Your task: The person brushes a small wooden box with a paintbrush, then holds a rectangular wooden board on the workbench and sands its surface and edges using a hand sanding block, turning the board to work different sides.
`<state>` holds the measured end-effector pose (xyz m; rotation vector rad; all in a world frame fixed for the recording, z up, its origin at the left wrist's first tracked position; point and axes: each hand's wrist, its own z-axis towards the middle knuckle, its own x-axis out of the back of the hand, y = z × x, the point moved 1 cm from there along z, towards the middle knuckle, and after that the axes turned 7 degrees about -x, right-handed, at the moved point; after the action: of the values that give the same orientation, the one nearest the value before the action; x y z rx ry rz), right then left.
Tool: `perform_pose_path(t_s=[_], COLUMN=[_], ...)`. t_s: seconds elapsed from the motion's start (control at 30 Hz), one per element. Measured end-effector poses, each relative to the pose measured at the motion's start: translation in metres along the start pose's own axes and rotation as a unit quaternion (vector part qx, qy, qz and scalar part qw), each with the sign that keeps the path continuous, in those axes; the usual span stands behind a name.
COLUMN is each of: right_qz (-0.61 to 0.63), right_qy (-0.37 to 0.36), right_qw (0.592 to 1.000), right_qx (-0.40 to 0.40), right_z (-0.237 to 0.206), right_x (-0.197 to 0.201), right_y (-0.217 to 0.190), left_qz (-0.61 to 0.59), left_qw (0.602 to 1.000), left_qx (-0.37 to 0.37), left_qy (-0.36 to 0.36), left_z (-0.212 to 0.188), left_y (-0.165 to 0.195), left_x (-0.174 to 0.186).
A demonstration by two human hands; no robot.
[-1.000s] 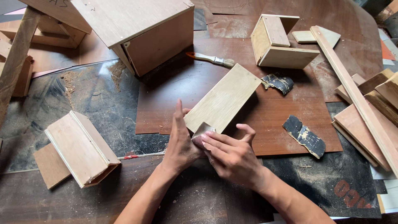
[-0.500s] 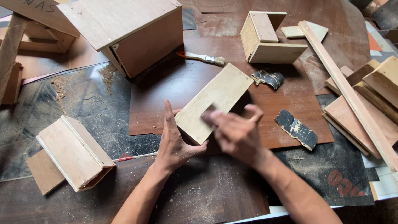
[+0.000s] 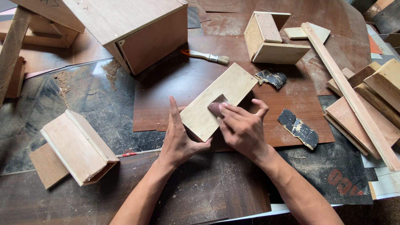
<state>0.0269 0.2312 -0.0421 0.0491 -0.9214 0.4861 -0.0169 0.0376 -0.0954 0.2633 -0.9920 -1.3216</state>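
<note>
A pale rectangular plywood board [image 3: 227, 93] lies diagonally on a brown sheet on the table. My left hand [image 3: 179, 139] lies flat with fingers apart against the board's near left edge, steadying it. My right hand [image 3: 241, 127] presses a small folded piece of brown sandpaper [image 3: 217, 107] onto the board's middle with its fingertips.
A large plywood box [image 3: 133, 29] stands at the back left, a paintbrush [image 3: 205, 56] beside it. A small open wooden box [image 3: 268, 37] sits behind the board. Two worn sandpaper scraps [image 3: 298, 128] lie right of my hand. Wood strips [image 3: 354, 96] pile at the right; another small box [image 3: 77, 146] lies left.
My right hand with the sandpaper has slid up the board away from me and back towards the middle. My left hand has kept its hold on the board's edge.
</note>
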Motion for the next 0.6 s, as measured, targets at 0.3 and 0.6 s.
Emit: perform_pose_path(t_s=[0.3, 0.6], right_qz=[0.038, 0.09], right_qy=[-0.038, -0.081], right_qw=[0.997, 0.986], right_qx=[0.054, 0.112], right_z=[0.015, 0.025], right_x=[-0.006, -0.008], right_y=[0.005, -0.002], left_qz=[-0.009, -0.029], left_qw=[0.999, 1.0], left_qx=[-0.035, 0.002], left_qy=[0.003, 0.01], left_z=[0.003, -0.002], left_y=[-0.002, -0.013], left_x=[0.002, -0.001])
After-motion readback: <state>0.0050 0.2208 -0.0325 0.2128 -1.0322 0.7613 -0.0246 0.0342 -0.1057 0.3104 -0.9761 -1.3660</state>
